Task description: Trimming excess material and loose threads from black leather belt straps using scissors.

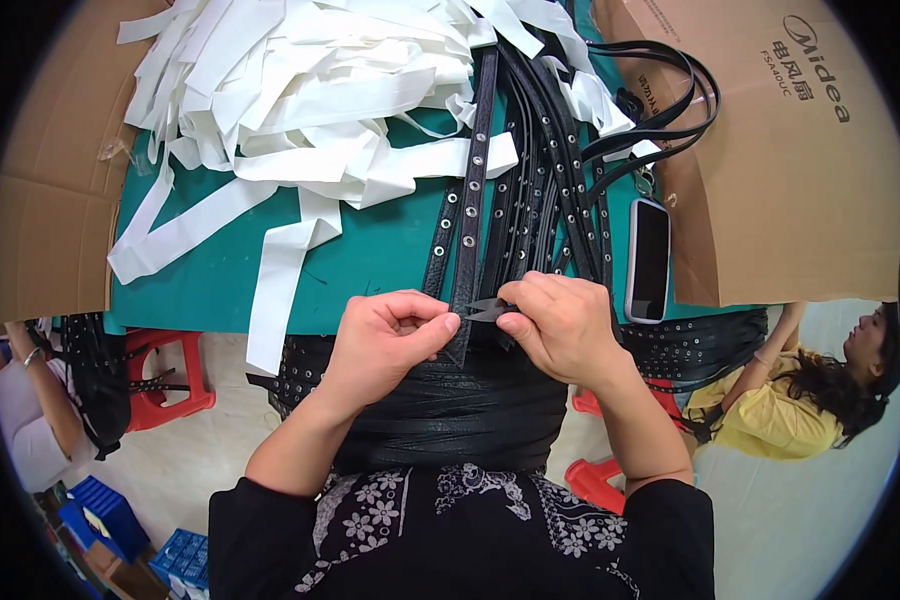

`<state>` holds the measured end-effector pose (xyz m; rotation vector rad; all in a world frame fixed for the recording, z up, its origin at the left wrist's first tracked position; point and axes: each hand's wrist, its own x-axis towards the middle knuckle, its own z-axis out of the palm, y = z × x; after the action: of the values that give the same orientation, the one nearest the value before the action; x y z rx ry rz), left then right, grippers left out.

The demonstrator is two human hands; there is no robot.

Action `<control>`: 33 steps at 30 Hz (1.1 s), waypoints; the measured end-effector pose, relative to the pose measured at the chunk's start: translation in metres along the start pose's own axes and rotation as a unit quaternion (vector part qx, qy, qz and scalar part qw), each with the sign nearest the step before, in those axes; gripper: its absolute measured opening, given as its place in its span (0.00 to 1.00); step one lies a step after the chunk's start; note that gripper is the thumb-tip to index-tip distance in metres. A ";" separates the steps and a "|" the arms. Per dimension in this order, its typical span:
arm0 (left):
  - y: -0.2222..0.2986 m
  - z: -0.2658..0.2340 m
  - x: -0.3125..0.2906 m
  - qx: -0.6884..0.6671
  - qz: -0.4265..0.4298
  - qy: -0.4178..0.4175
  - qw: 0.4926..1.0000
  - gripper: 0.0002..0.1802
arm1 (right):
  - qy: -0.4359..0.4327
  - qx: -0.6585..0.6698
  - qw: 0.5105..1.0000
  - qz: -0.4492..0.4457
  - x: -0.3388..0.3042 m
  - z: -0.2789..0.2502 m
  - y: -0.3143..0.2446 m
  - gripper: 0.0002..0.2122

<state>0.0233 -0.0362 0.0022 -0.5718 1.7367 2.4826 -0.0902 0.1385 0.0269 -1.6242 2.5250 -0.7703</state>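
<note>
1. Where our left hand [390, 335] meets the work, thumb and index finger are pressed together at the left edge of a flat black leather-look strap with silver eyelets [468, 215]; whether they nip that edge or something finer, we cannot tell.
2. Our right hand [562, 318] has its fingers curled around small metal snips [486, 310], whose slim blades point leftward, seemingly a little parted, with their tips at or over the strap's right edge.
3. The strap lies between our two hands, its long axis running away from us and leaning slightly right at the far end; its pointed near end sits just below our fingertips. Our left fingers are nearer to it than our right, which reach it only through the blades, set roughly crosswise.
4. Just beyond the right hand, a bundle of similar black eyeleted straps [572, 195] spreads over the green tabletop [385, 255].
5. Farther out, we have a tangled heap of white fabric strips [300, 85] ahead to the left and a pale-rimmed dark smartphone [648, 262] to the right.
</note>
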 end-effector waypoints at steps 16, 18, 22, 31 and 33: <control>-0.002 -0.002 0.004 -0.055 -0.039 -0.033 0.997 0.07 | -0.014 -0.031 0.997 -0.069 0.007 -0.004 0.009 0.12; -0.002 -0.002 0.003 -0.050 -0.036 -0.035 0.998 0.06 | -0.014 -0.025 0.997 -0.075 0.008 -0.004 0.012 0.11; -0.002 -0.005 0.005 -0.062 -0.036 -0.025 0.997 0.06 | 0.042 0.004 0.998 -0.050 0.007 -0.004 0.018 0.11; 0.000 -0.003 0.005 -0.093 -0.063 -0.011 0.994 0.05 | 0.041 0.028 0.997 -0.056 0.010 -0.004 0.012 0.11; 0.002 -0.001 0.005 -0.133 -0.086 -0.003 0.987 0.05 | 0.085 0.053 0.995 -0.005 0.006 -0.010 0.011 0.10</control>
<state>0.0186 -0.0388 0.0016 -0.6983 1.2977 2.6025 -0.1051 0.1404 0.0325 -1.6025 2.5369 -1.0692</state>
